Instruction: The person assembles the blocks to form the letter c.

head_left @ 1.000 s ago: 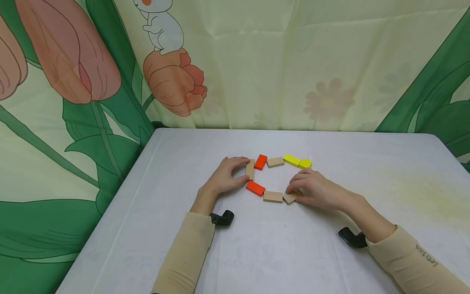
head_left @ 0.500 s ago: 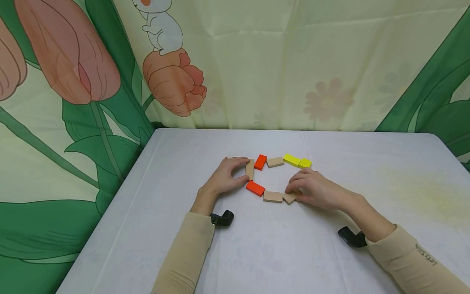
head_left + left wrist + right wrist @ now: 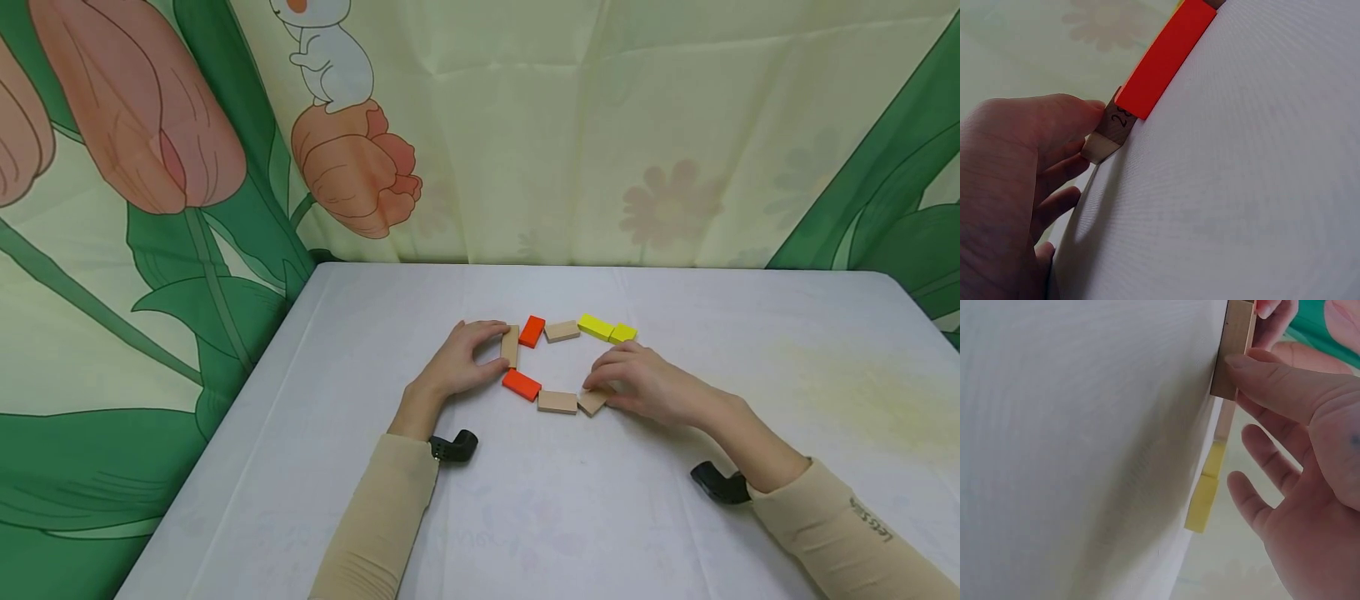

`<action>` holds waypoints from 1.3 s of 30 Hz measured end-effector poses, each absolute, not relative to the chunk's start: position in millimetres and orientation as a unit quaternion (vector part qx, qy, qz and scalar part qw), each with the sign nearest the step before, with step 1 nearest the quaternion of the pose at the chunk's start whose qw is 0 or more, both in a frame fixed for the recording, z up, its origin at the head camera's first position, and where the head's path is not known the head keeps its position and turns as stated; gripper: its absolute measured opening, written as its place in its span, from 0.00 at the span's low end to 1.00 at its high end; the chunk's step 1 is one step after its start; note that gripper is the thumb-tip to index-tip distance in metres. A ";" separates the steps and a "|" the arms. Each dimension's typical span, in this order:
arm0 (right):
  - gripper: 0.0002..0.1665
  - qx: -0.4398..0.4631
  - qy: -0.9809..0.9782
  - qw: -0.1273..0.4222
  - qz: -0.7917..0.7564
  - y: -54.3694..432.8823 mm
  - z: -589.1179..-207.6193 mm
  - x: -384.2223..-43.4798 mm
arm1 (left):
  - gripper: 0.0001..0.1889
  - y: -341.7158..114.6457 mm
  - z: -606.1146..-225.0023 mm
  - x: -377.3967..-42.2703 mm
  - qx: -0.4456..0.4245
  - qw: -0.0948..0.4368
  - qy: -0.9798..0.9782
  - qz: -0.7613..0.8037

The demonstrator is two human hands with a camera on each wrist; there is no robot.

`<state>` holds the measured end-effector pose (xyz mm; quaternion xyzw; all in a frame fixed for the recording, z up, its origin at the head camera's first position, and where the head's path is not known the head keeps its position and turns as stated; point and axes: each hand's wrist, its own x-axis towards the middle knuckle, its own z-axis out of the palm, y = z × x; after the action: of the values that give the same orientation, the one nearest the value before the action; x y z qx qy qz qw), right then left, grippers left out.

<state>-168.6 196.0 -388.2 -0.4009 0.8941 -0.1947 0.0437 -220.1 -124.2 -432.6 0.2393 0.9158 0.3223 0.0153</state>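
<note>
Thumb and index finger of my left hand pinch a plain wooden block by its two ends, at the left of a loop of small blocks on the table. Handwritten marks show on that block's side in the left wrist view. A red block lies just in front of it, a second red block just behind. At the loop's front right, my right hand grips another plain wooden block, set at an angle. In the right wrist view my thumb presses on this wooden block; its other fingers are spread.
Between the front red block and my right hand lies a wooden block. Along the back are another wooden block and two yellow blocks, one longer and one shorter. A printed curtain hangs behind the white-covered table.
My right hand and its wooden block have shifted very slightly. My left hand and the other blocks stay in place.
</note>
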 end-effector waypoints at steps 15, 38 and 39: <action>0.22 -0.376 0.895 0.012 -0.240 210.5 -381.1 -175.1 | 0.30 -123.6 -433.1 -222.3 0.240 0.018 0.916 0.321; 0.19 -0.233 0.934 0.026 -0.271 224.0 -379.3 -201.3 | 0.29 -124.7 -431.8 -220.2 0.243 0.017 0.914 0.325; 0.19 -0.228 0.934 0.026 -0.272 224.2 -379.2 -202.1 | 0.29 -124.8 -431.7 -219.9 0.244 0.017 0.914 0.325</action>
<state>-202.1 224.2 -379.2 -0.2283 0.9344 -0.2720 0.0260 -219.9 -124.8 -431.7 0.2436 0.9136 0.3251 0.0172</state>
